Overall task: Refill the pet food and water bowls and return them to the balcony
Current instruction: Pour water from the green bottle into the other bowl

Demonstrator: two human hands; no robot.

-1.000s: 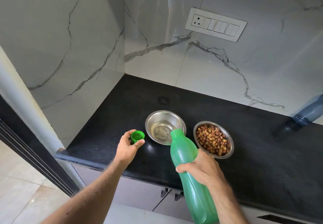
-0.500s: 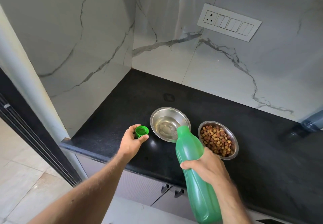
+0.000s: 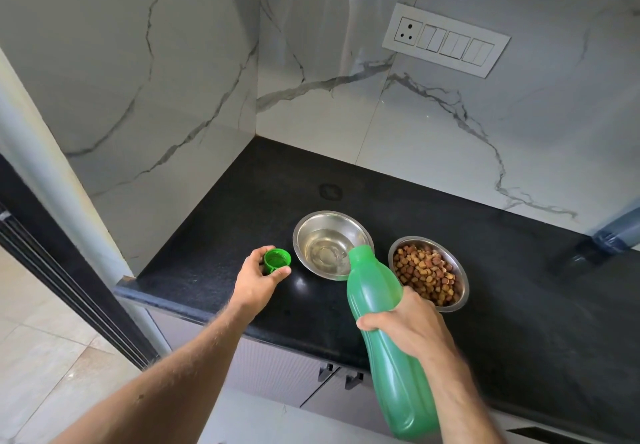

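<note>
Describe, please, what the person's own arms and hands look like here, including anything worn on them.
Both forearms are bare, with no sleeve showing up to the bottom edge of the picture. Fine hair is visible along them. The left hand and right hand wear no gloves. I see no watch, bracelet or ring on the parts in view.

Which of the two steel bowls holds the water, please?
The left bowl, under the green bottle's mouth; the right bowl holds brown kibble.

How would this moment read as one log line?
right hand: tilts green bottle over water bowl | left hand: holds cap | kibble bowl: full
</note>
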